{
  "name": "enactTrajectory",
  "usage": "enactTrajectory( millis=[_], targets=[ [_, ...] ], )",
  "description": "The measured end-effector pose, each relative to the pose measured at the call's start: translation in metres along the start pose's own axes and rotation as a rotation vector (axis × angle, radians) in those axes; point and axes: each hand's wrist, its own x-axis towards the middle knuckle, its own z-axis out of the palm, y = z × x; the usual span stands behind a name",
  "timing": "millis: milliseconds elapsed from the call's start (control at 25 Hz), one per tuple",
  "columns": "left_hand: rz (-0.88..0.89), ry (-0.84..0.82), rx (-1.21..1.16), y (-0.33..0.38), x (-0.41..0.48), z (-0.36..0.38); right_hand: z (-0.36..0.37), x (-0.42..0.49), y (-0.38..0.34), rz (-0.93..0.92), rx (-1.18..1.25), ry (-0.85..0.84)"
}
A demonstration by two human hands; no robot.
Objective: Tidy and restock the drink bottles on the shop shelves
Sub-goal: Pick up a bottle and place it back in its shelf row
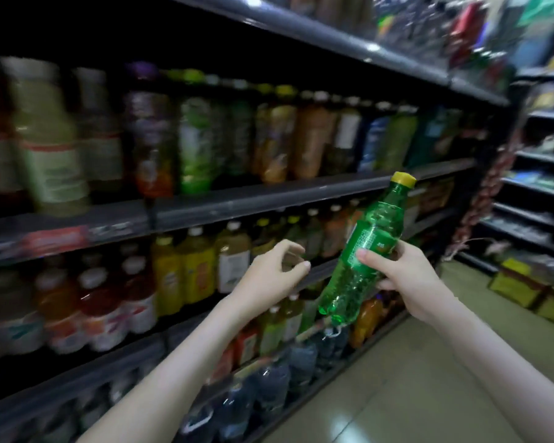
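Note:
My right hand [406, 276] grips a green plastic bottle [368, 251] with a yellow cap around its labelled middle. The bottle is tilted, cap up and to the right, in front of the shelves. My left hand [275, 276] hovers just left of the bottle with its fingers loosely curled, holding nothing. Behind both hands runs a dark shelf unit [237, 203] packed with rows of drink bottles, blurred by motion.
Yellow and orange juice bottles [186, 270] fill the shelf behind my left hand. Clear water bottles [269, 385] stand on the lowest shelf. A tiled aisle floor [429, 362] runs to the right, with yellow boxes [531, 292] and more shelving [538, 187] at its far side.

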Motion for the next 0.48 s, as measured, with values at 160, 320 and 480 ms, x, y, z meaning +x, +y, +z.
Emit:
enactTrajectory(
  millis=[160,320,480],
  targets=[
    [0.089,0.054,0.037,0.059,0.102,0.086,-0.111,0.085,0.004,-0.089,-0.028,0.115],
    [0.219,0.1,0.154,0.087,0.209,0.153,-0.194,0.184,0.028,-0.162,-0.005,0.225],
    [0.33,0.16,0.238,0.093,0.336,0.224,-0.267,0.283,0.064,-0.181,0.107,0.352]
  ],
)
